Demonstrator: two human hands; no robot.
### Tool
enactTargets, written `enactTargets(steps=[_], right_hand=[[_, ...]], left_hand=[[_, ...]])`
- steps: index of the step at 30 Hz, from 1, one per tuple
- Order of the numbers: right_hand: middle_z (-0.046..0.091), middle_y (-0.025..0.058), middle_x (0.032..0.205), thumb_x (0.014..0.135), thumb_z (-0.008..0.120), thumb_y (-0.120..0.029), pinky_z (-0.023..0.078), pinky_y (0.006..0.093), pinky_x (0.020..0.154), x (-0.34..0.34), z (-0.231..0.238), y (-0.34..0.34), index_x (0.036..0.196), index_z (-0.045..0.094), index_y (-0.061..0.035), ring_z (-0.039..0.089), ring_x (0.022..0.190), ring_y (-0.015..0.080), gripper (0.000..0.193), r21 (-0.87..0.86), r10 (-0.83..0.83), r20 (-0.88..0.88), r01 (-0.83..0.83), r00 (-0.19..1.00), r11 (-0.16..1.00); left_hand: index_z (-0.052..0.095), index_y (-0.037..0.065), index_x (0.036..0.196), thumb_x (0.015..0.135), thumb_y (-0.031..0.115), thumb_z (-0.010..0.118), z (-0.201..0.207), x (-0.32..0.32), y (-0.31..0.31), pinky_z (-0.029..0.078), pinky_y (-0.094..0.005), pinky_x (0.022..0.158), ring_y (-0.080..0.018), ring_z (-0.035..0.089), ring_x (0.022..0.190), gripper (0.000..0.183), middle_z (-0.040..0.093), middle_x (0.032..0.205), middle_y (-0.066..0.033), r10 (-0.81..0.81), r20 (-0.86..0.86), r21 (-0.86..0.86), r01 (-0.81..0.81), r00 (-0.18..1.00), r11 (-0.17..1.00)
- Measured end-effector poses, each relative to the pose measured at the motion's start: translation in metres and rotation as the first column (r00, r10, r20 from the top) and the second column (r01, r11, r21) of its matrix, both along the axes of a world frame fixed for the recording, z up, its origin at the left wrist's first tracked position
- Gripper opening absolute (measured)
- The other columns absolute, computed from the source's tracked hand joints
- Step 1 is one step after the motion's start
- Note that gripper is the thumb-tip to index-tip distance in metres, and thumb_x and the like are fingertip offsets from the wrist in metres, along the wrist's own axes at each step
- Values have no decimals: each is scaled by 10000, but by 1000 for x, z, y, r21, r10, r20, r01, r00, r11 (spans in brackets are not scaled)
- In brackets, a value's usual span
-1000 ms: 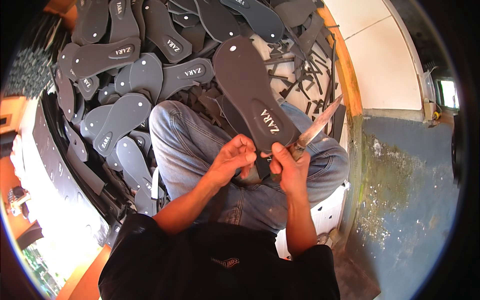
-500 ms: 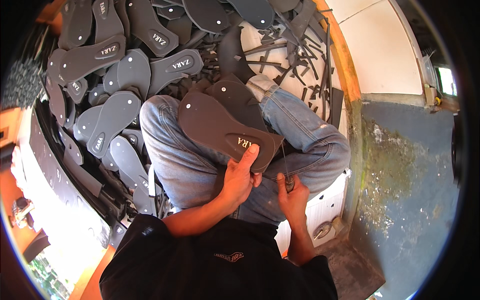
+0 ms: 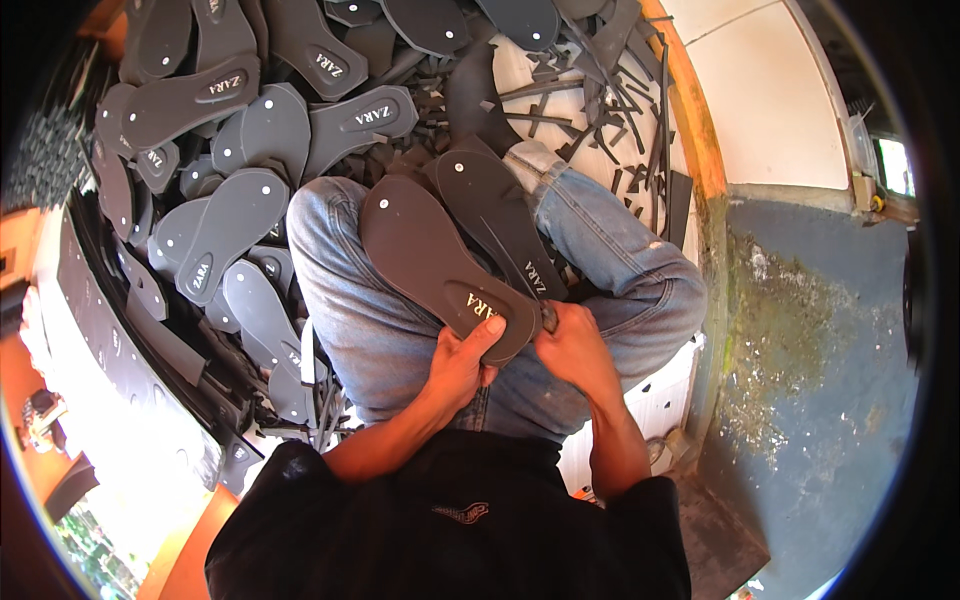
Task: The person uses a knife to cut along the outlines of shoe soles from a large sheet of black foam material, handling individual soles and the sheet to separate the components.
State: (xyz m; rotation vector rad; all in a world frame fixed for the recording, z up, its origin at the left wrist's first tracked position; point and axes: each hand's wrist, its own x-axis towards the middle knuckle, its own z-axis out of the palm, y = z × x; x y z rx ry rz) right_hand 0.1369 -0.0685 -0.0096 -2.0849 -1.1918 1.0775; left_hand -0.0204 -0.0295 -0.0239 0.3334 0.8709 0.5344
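- Here's the left hand [image 3: 462,362], closed on the narrower, near end of a dark grey, foot-shaped insole [image 3: 425,240], thumb pressed flat on top beside the pale lettering, fingers tucked underneath.
- And the right hand [image 3: 578,348], just beside it, wrapped around the handle of a slim, thin-bladed knife [image 3: 549,317], knuckles close to the insole's near end.
- The blade points up and away along the insole's right edge; whether it touches that edge, I cannot tell.
- The held insole sits slanted over the lap, its broad end, with one small white dot, leaning toward the left knee.
- Just to its right, a second dark insole with a white dot [image 3: 478,198] lies between the legs, partly covered from view by the first.
- Around them, faded blue denim trousers [image 3: 345,320], legs folded, below a black short-sleeved shirt [image 3: 440,540].
- Off to the left, a loose heap of dark grey insoles [image 3: 235,225], overlapping at all angles.
- Up right, thin black offcut strips [image 3: 650,140] scatter over a pale surface, edged by a curved orange-yellow border [image 3: 692,120].
- Farther right, a blue-grey surface with a greenish, patchy stain [image 3: 830,390].
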Motion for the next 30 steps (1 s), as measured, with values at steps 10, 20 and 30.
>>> enactTargets(steps=[10, 20, 30], right_hand=[[516, 157, 553, 822, 602, -169, 395, 371, 533, 7, -49, -6, 747, 570, 58, 460, 498, 210, 240, 62, -313, -79, 318, 947, 946], [554, 221, 605, 822, 626, -241, 417, 437, 568, -2, -50, 3, 726, 561, 56, 562, 578, 385, 319, 152, -332, -8, 330, 943, 932], [493, 126, 529, 840, 632, -217, 380, 362, 496, 1, -64, -4, 678, 515, 46, 451, 480, 209, 331, 238, -409, -120, 426, 905, 873]], left_hand=[[608, 8, 1034, 755, 412, 708, 54, -39, 121, 392, -227, 420, -102, 496, 452, 501, 609, 709, -35, -442, -583, 320, 693, 681, 646], [621, 46, 1043, 828, 488, 586, 21, -6, 295, 489, -355, 758, -240, 628, 864, 493, 650, 942, -144, 246, -810, 586, 757, 533, 289], [592, 18, 862, 769, 337, 695, -41, 22, 204, 452, -352, 749, -230, 587, 816, 347, 614, 844, -100, 63, -798, 586, 747, 599, 314]])
